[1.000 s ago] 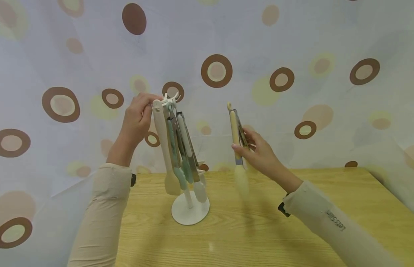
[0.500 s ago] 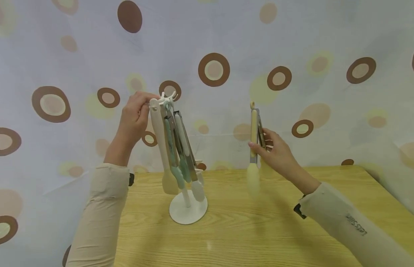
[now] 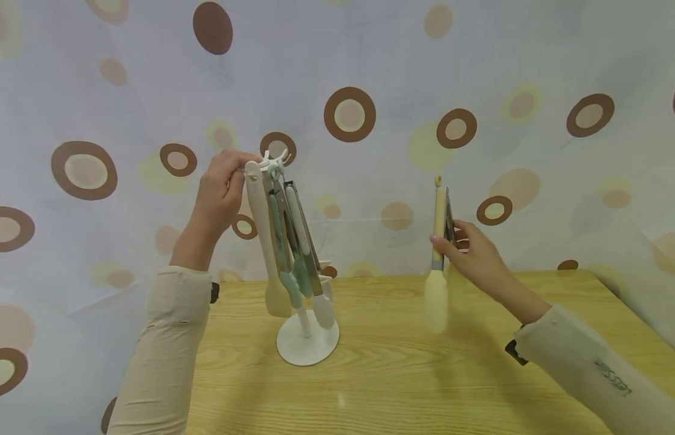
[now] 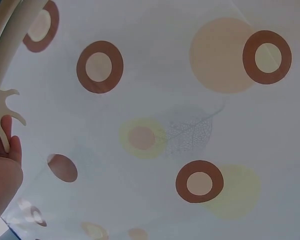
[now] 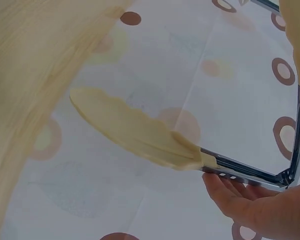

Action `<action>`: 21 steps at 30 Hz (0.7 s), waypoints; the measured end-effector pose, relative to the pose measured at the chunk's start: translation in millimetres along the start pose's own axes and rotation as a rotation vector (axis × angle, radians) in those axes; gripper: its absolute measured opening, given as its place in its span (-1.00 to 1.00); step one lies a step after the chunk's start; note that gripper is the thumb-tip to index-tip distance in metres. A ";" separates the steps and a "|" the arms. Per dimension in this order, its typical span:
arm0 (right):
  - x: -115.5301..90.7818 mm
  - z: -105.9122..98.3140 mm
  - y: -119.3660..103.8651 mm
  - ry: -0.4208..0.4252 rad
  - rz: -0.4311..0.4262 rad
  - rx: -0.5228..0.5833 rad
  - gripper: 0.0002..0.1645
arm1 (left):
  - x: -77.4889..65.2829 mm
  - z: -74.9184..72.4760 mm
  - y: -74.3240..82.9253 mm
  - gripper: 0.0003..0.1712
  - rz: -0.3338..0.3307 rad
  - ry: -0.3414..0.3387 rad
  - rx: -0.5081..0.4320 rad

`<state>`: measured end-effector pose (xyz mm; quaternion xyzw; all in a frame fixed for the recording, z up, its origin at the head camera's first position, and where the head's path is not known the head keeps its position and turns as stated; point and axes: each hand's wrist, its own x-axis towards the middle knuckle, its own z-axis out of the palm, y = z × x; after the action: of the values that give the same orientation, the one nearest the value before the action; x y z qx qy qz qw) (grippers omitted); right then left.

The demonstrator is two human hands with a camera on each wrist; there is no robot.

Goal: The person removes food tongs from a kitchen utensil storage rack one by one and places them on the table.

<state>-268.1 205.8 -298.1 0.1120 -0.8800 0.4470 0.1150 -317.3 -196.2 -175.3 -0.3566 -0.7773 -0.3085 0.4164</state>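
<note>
My left hand [image 3: 220, 190] grips the top of a white utensil stand [image 3: 309, 350]; its curled fingers also show by a pale hook [image 4: 12, 112] in the left wrist view. From the stand hang a cream long-handled utensil [image 3: 265, 241], tongs with teal tips [image 3: 290, 289] and tongs with white tips [image 3: 323, 311]. Out to the right, my right hand [image 3: 475, 254] holds yellow-tipped tongs [image 3: 436, 296] upright above the table, tips downward. In the right wrist view the two yellow arms [image 5: 135, 130] are spread, and my fingers lie along one metal arm near the hinge.
A wooden table [image 3: 381, 386] lies beneath, its back edge close to a hanging cloth [image 3: 391, 60] patterned with circles. White hooks or prongs [image 3: 325, 270] show behind the hanging tongs, partly hidden.
My right hand has carried the yellow tongs rightward, away from the stand, and slightly lower. The left hand stays at the stand's top.
</note>
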 end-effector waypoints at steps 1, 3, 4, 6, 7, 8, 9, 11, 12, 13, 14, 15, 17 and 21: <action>-0.6 -2.1 2.1 -0.001 0.004 -0.007 -0.05 | 0.3 0.1 -0.4 -0.67 -0.003 -0.001 0.001; -1.7 -6.2 6.7 0.002 0.014 -0.016 -0.06 | 0.7 0.2 -0.8 -0.67 -0.006 -0.003 0.001; -2.3 -8.2 8.9 0.003 0.020 -0.021 -0.06 | 0.9 0.2 -0.8 -0.67 -0.007 -0.004 0.002; -3.2 -11.9 12.8 0.007 0.025 -0.025 -0.08 | 1.3 0.3 -1.0 -0.67 -0.010 -0.007 0.002; -3.6 -13.3 14.7 0.008 0.028 -0.028 -0.09 | 1.1 0.2 -1.1 -0.66 -0.012 -0.008 0.004; -4.0 -14.6 16.3 0.009 0.031 -0.030 -0.10 | 1.1 0.1 -1.0 -0.66 -0.011 -0.008 0.004; -4.4 -15.9 17.7 0.008 0.033 -0.032 -0.10 | 1.1 0.2 -1.2 -0.66 -0.010 -0.008 0.004; -5.1 -18.3 20.0 0.006 0.034 -0.039 -0.10 | 1.2 0.6 -1.9 -0.67 -0.007 -0.008 0.003; -5.4 -19.5 20.9 0.005 0.035 -0.044 -0.10 | 1.5 0.8 -2.2 -0.67 -0.003 -0.008 0.002; -5.7 -20.5 22.0 0.005 0.036 -0.052 -0.09 | 1.7 1.2 -2.7 -0.67 -0.002 -0.007 0.001; -6.2 -21.6 23.0 0.004 0.038 -0.059 -0.09 | 1.9 1.4 -2.9 -0.67 0.000 -0.007 0.001; -6.5 -22.6 24.2 0.006 0.040 -0.067 -0.09 | 2.1 1.6 -3.0 -0.67 0.002 -0.006 0.002; -7.4 -24.4 26.9 0.005 0.044 -0.080 -0.08 | 2.6 1.6 -2.9 -0.67 0.004 -0.006 0.004; -8.4 -27.7 33.1 0.000 0.052 -0.105 -0.07 | 3.2 0.8 -2.7 -0.67 0.002 -0.007 0.010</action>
<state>-267.2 248.1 -309.9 0.0830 -0.9048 0.4032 0.1090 -321.1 -196.1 -173.5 -0.3565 -0.7800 -0.3029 0.4156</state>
